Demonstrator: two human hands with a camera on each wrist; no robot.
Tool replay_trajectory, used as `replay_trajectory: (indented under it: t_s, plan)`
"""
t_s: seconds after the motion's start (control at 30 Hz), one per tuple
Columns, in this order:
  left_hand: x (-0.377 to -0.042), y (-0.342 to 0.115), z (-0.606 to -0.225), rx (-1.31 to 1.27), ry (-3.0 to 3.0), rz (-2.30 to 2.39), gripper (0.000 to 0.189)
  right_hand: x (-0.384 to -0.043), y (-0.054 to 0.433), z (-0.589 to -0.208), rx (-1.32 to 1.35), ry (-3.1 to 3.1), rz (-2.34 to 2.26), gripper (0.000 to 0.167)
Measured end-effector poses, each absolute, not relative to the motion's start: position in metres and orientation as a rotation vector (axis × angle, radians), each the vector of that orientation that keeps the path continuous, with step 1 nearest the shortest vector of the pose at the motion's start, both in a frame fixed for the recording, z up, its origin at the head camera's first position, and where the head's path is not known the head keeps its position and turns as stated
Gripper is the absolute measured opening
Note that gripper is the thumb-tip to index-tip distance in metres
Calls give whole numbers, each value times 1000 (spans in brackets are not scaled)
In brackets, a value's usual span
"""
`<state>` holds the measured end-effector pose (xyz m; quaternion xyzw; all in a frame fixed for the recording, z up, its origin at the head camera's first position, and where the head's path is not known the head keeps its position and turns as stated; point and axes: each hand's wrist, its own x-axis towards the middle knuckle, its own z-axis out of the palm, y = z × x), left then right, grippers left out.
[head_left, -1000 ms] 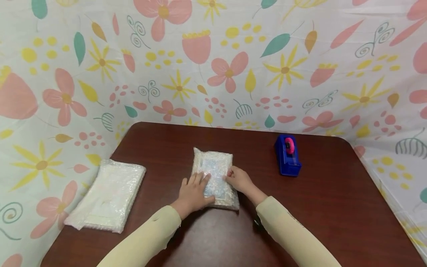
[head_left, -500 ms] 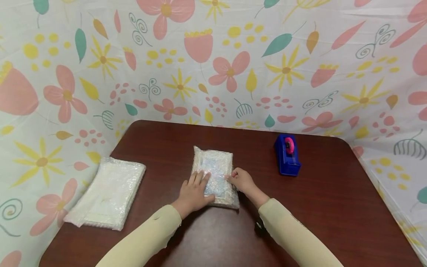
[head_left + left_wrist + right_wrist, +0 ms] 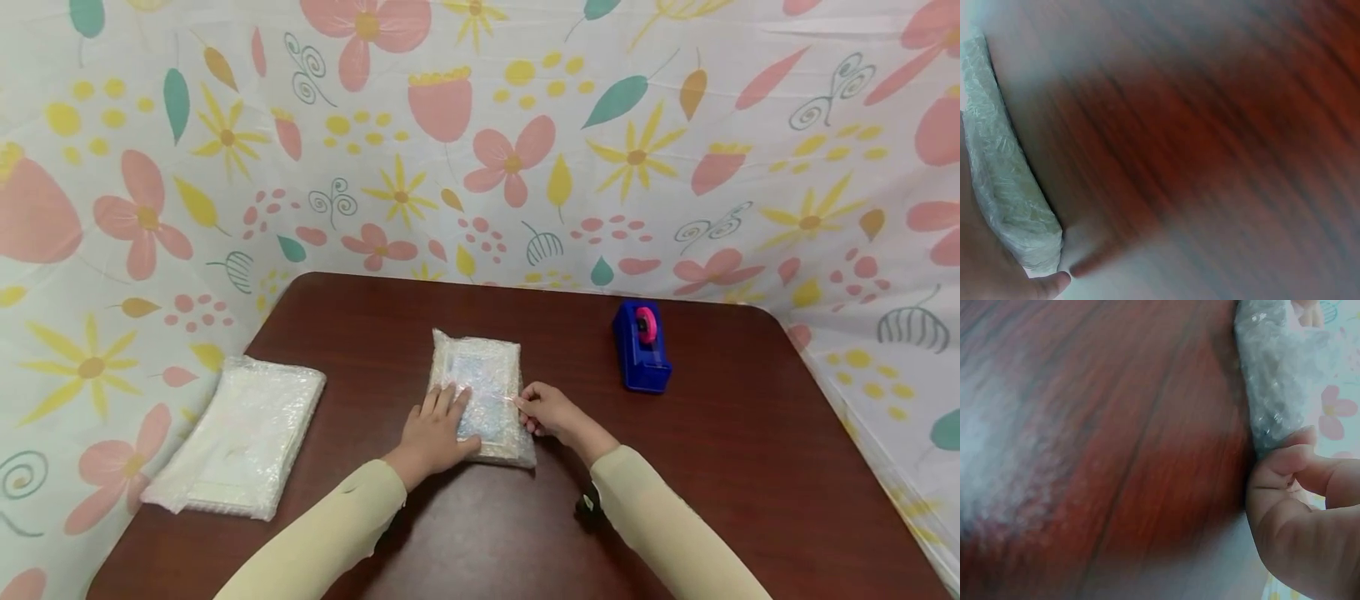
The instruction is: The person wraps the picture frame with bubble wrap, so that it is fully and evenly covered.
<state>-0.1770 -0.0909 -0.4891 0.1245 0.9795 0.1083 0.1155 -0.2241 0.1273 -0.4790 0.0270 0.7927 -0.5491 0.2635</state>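
Observation:
A flat package (image 3: pixel 480 358) in bubble wrap, with a pale blue design showing through, lies on the table's middle. My left hand (image 3: pixel 435 437) rests on its left part with fingers spread, the thumb near the lower edge. In the left wrist view, the thumb (image 3: pixel 1054 284) lies at the wrapped corner. My right hand (image 3: pixel 551 412) pinches a thin, clear, shiny strip that looks like tape at the package's right edge. Seen from the right wrist, thumb and curled index finger meet beside the bubble wrap (image 3: pixel 1272 394); the pinched bit is mostly hidden.
A second bubble-wrapped package (image 3: pixel 247 433) lies at the table's left edge. At the back right stands a blue tape dispenser (image 3: pixel 641 350) with a pink core. A floral cloth (image 3: pixel 510 100) hangs behind the brown table (image 3: pixel 480 542). Something small and dark (image 3: pixel 590 508) shows by the right sleeve.
My right hand has moved a little to the right, from over the package to just past its right edge, still pinching. The left hand and the package stay put.

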Motion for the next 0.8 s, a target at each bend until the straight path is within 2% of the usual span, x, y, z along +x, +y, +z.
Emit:
replay_trajectory:
  t_s: [0.17,0.43,0.8]
  plan:
    - [-176,-90,-488,359,2854,345,82,-221,131,-480,136,2077,-1518,18]
    - [-176,-92,-488,345,2869,337,81,-224,134,-479,134,1990,-1526,9]
    - [-175,-90,-485,363,2864,346,79,-223,135,-482,152,2053,-1491,9]
